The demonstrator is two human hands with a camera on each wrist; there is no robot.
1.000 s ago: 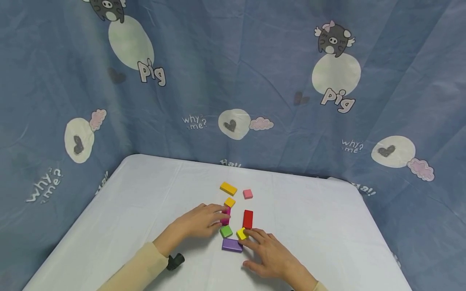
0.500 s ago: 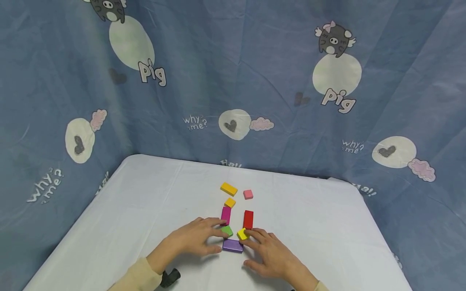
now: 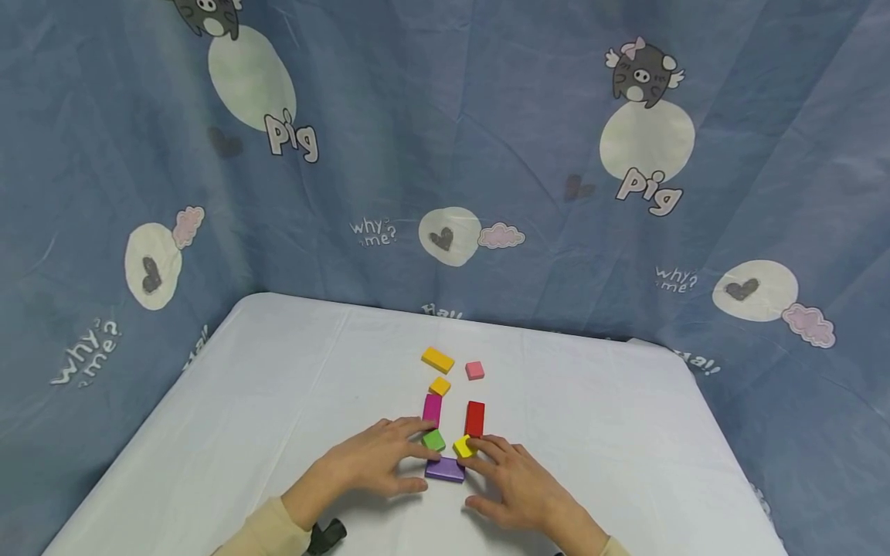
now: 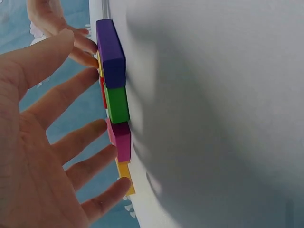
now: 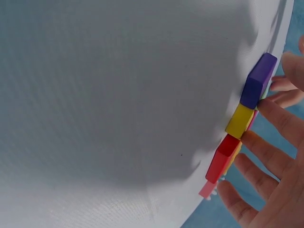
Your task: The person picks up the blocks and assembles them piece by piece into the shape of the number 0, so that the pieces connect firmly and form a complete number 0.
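A purple block [image 3: 445,471] lies across the near end of two rows of blocks. Beyond its left end are a green block [image 3: 434,440] and a magenta block [image 3: 433,408]. Past its right end come a yellow block [image 3: 462,447] and a red block [image 3: 475,418]. My left hand [image 3: 378,457] has its fingers spread, its index fingertip at the purple block's left end and another fingertip at the magenta block. My right hand [image 3: 514,485], also with fingers apart, has its index fingertip at the purple block's right corner and a fingertip at the yellow block. Neither hand grips anything.
Farther back lie a small orange block [image 3: 439,386], a long orange block [image 3: 438,360] and a small pink block [image 3: 475,371]. All rest on a white-covered table [image 3: 598,417]. A blue printed curtain [image 3: 542,270] hangs behind it.
My left hand has drawn back towards me, from beside the magenta and green blocks to the green and purple ones. The right hand and the blocks have hardly moved.
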